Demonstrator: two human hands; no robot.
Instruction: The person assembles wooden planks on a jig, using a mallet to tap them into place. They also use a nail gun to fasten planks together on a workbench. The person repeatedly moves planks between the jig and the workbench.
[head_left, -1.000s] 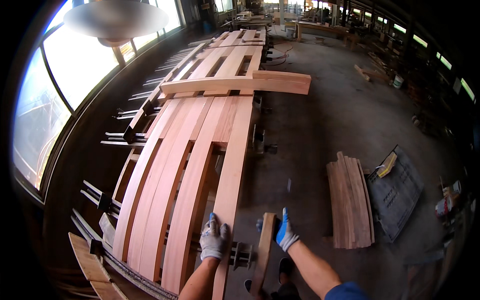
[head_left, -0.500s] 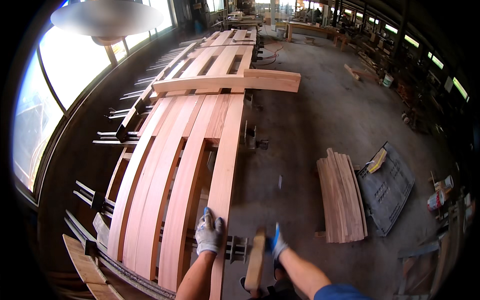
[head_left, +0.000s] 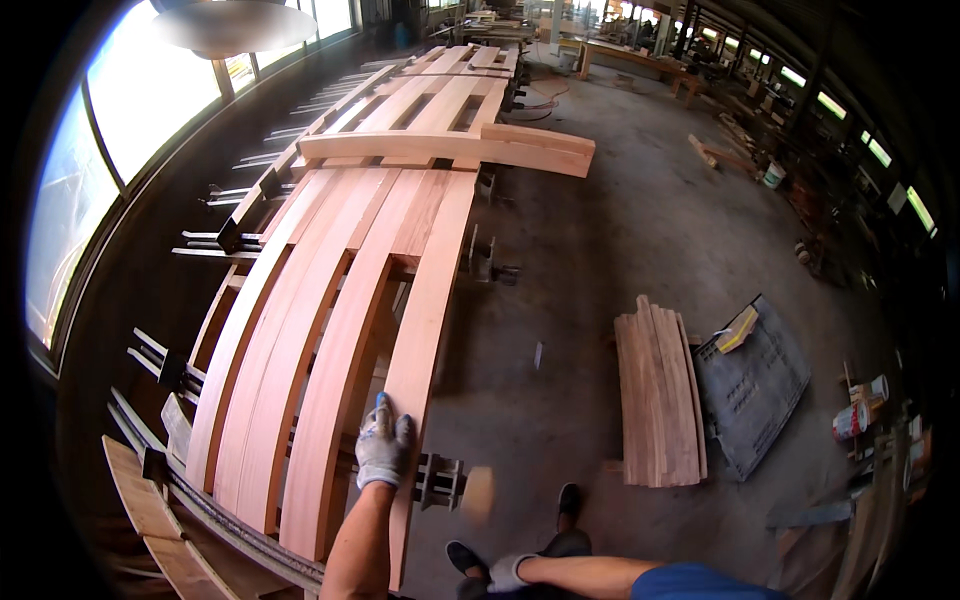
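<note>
My left hand (head_left: 383, 443), in a grey glove with blue fingertips, lies on the near end of the rightmost pale plank (head_left: 428, 310). Its fingers are stretched forward and it grips nothing. Just right of that plank, a metal clamp end (head_left: 438, 482) sticks out. At its outer side is a blurred, light-brown piece of wood (head_left: 478, 495); how they join is unclear. My gloved right hand (head_left: 508, 572) is low by my legs, below the piece of wood and apart from it. Its fingers are hidden, so what they do cannot be seen.
Long planks with gaps between lie on the clamp rack; a loose board (head_left: 450, 150) crosses them. Metal clamp bars (head_left: 205, 240) jut out left. On the floor at right are a stack of brown boards (head_left: 660, 395) and a dark plastic panel (head_left: 755, 390). My shoes (head_left: 568, 505) stand nearby.
My right hand has moved down and left, away from beside the piece of wood. That piece now appears shorter and nearer the clamp. My left hand stays on the plank; the view has shifted.
</note>
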